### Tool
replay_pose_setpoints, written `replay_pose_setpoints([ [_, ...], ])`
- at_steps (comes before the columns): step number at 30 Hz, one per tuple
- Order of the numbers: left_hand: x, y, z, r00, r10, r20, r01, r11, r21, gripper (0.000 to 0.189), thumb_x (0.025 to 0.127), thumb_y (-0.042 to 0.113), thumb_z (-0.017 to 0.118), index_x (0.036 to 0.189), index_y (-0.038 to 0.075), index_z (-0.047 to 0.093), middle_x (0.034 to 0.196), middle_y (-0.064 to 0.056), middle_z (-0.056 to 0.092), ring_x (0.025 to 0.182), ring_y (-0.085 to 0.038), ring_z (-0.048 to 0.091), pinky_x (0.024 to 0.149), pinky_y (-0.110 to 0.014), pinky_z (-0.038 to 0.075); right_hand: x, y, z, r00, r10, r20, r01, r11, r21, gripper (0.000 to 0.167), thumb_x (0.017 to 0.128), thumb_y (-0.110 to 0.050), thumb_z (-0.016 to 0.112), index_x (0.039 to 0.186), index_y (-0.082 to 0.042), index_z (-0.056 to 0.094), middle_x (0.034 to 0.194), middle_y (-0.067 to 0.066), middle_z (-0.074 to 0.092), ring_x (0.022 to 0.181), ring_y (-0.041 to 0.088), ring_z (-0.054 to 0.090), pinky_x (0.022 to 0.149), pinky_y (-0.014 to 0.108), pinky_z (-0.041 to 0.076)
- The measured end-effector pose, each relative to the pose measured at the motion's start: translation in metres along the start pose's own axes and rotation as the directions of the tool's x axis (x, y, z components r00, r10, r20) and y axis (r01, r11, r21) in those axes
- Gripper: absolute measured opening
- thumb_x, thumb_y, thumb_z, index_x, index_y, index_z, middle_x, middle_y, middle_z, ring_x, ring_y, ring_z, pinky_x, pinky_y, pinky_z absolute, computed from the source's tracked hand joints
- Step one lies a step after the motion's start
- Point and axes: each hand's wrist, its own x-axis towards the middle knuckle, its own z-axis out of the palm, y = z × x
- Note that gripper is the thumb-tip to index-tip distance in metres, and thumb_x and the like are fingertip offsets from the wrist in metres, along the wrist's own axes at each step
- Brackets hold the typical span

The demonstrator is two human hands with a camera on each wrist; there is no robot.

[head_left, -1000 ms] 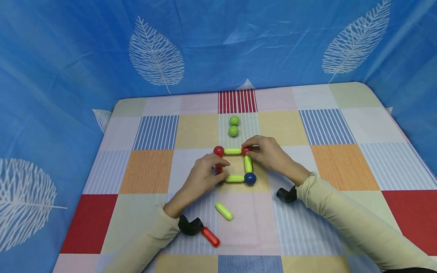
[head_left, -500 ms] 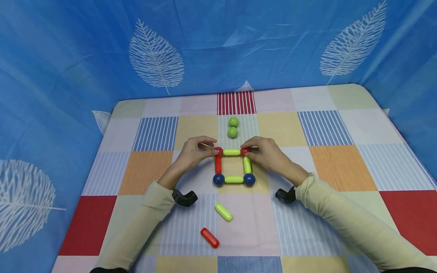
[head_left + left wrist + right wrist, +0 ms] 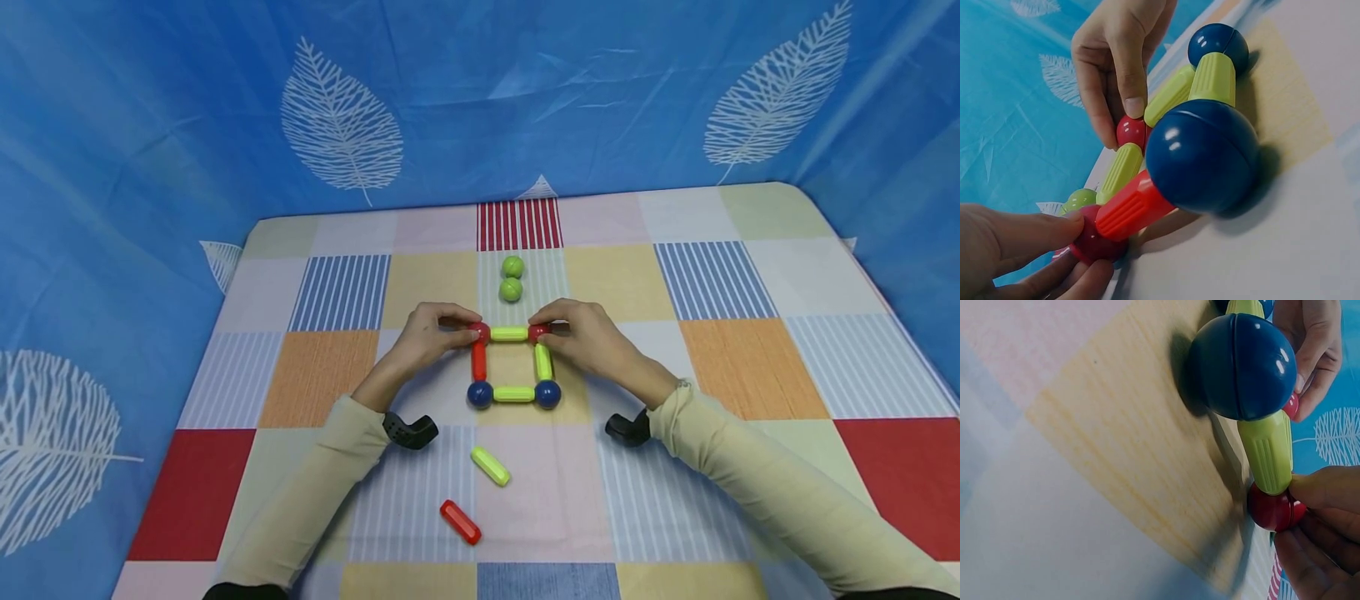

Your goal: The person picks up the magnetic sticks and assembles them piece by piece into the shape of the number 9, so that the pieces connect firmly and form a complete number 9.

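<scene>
A square frame of magnetic rods and balls is at the middle of the table. My left hand [image 3: 429, 335] pinches the red ball [image 3: 1099, 242] at its far left corner between thumb and fingers. The far right red ball [image 3: 1272, 509] is pinched by my right hand [image 3: 588, 337]. Blue balls, one left [image 3: 480, 394] and one right [image 3: 547, 394], form the near corners. A red rod [image 3: 478, 363] makes the left side. Yellow-green rods make the far side [image 3: 510, 334], right side [image 3: 543, 362] and near side [image 3: 513, 394].
Two green balls [image 3: 512, 278] touch each other beyond the frame. Nearer the person lie a loose yellow-green rod [image 3: 491, 466] and a loose red rod [image 3: 461, 522]. A patchwork cloth [image 3: 547, 492] covers the table, and a blue curtain [image 3: 480, 92] hangs behind it.
My left hand moved from the frame's near left corner up to the far left red ball and took hold of it. My right hand stayed on its red ball.
</scene>
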Motion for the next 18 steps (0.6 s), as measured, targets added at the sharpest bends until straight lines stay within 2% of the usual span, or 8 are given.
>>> replay_pose_setpoints([
  [11, -0.0008, 0.0025, 0.0004, 1.0, -0.022, -0.006, 0.022, 1.0, 0.01, 0.021, 0.089, 0.008, 0.073, 0.109, 0.004, 0.074, 0.102, -0.01, 0.069, 0.096, -0.023, 0.059, 0.072, -0.026, 0.048, -0.0035, -0.0027, 0.0022, 0.999, 0.033, 0.008, -0.033, 0.999, -0.003, 0.028, 0.089, -0.001, 0.069, 0.117, 0.0, 0.069, 0.116, 0.013, 0.066, 0.108, 0.028, 0.065, 0.088, 0.038, 0.053],
  [18, -0.0003, 0.0017, 0.0001, 1.0, -0.019, -0.006, 0.019, 1.0, 0.018, 0.022, 0.089, 0.008, 0.073, 0.11, 0.004, 0.074, 0.102, -0.01, 0.069, 0.096, -0.022, 0.06, 0.072, -0.026, 0.047, -0.0046, -0.001, 0.0033, 0.999, 0.032, -0.021, -0.032, 0.999, 0.008, 0.025, 0.09, -0.001, 0.068, 0.114, -0.003, 0.071, 0.115, 0.01, 0.067, 0.108, 0.028, 0.064, 0.089, 0.04, 0.053],
])
